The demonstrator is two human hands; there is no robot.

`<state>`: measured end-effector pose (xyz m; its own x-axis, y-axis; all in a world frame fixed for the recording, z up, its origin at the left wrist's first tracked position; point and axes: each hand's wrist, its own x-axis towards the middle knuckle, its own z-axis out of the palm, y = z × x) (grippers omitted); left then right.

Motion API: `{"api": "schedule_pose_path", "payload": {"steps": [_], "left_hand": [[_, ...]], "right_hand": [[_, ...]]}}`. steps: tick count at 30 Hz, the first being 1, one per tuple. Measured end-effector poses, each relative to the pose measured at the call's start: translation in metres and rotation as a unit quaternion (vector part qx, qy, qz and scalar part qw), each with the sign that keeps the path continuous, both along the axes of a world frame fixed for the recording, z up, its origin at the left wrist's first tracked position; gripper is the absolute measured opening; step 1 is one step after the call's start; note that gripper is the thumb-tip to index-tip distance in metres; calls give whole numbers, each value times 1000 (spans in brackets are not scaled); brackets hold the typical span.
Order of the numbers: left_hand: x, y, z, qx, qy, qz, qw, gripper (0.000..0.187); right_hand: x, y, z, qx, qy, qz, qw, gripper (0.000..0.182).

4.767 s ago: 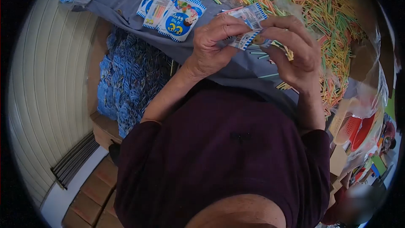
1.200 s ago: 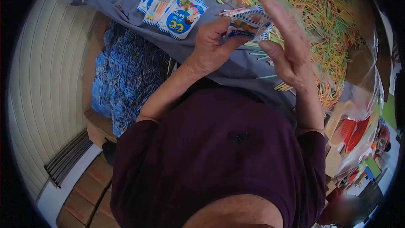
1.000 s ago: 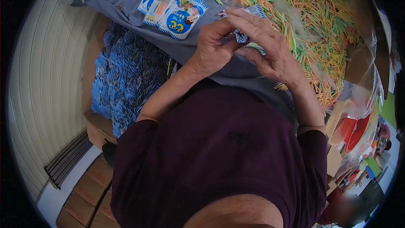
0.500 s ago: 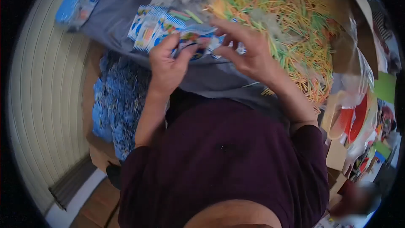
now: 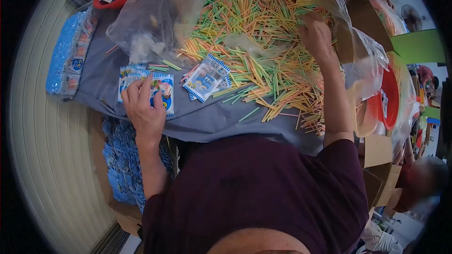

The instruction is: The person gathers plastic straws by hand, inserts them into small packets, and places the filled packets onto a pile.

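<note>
Gray cloth (image 5: 202, 124) lies under bright sticks (image 5: 263, 19); blue packets (image 5: 167, 84) sit under the open left hand (image 5: 146, 110); the right hand (image 5: 316, 37) is at the sticks, grip unclear.

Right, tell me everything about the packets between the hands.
The packets lie askew on the grey cloth, one on top and at least one peeking out beneath. The top one looks like shiny pale film, with blue-and-white striped ends and blue printing. Loose coloured sticks lie close by. Neither left hand nor right hand touches it.
</note>
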<state>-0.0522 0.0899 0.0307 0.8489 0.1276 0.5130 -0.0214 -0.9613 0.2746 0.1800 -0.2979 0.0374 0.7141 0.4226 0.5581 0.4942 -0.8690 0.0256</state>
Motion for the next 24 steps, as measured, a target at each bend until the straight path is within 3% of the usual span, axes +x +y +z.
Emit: {"api": "schedule_pose_path", "payload": {"steps": [2, 4, 7, 13, 18, 21, 24], "left_hand": [[4, -17, 3, 3, -50, -9, 999, 30], [8, -40, 2, -98, 29, -168, 980, 35], [28, -63, -19, -62, 61, -212, 973, 32], [27, -79, -33, 18, 94, -192, 977, 31], [29, -75, -28, -36, 89, -167, 981, 30], [29, -74, -32, -15, 70, -163, 984, 31], [34, -80, -29, 12, 94, -180, 979, 34]], "right_hand": [[24, -31, -6, -25, 0, -22, 999, 20], [39, -34, -11, -52, 5, -41, 998, 21], [54, -19, -18, -132, -26, -84, 987, 20], [112, -14, -51, -261, -7, -75, 962, 12], [132, -24, -53, -334, -150, -21, 930, 18], [121, -26, -40, -327, -50, -68, 941, 26], [109, -35, -37, -283, -26, -110, 953, 34]]}}
